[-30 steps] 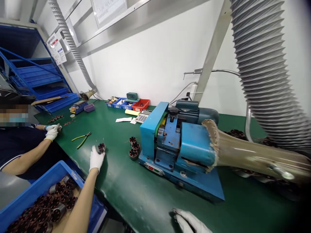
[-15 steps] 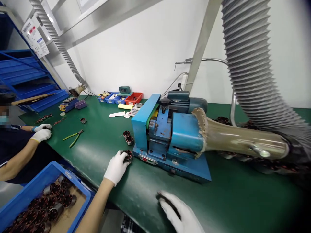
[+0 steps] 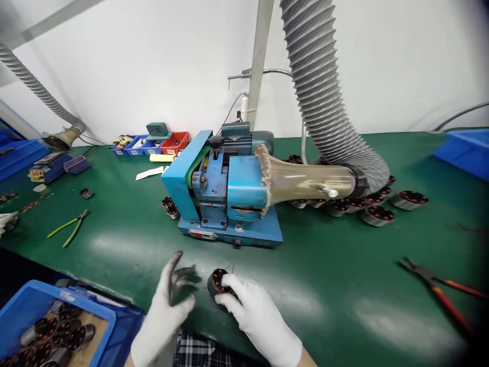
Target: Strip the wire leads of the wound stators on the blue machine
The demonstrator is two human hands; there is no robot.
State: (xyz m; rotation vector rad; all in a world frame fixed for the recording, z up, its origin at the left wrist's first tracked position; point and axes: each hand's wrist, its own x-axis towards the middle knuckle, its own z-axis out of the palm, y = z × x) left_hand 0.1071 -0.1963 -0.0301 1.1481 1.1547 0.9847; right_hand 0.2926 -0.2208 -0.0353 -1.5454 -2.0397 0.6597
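Both my hands wear white gloves. My right hand [image 3: 254,311] grips a motor stator [image 3: 217,282], a short round part with copper windings inside a dark ring, low over the green bench near its front edge. Thin wires stick up from its top. To the left, my left hand [image 3: 168,300] is open, fingers spread and dark-smudged at the tips, holding nothing and apart from the stator. Behind the hands stands a blue belt sanding machine [image 3: 214,188]. Two similar stators [image 3: 172,211] sit by its left side.
A blue bin [image 3: 109,326] of stators is at lower left. Green-handled pliers [image 3: 72,224] lie left, red-handled cutters [image 3: 435,285] right. More stators [image 3: 377,216] stand under the exhaust duct [image 3: 317,76]. Small part trays [image 3: 174,141] line the wall. A co-worker's gloved hand [image 3: 7,221] shows at far left.
The view has swung right. My left hand has let go of the stator beside the machine and opened; a stator is now in my right hand, nearer the bench's front edge.
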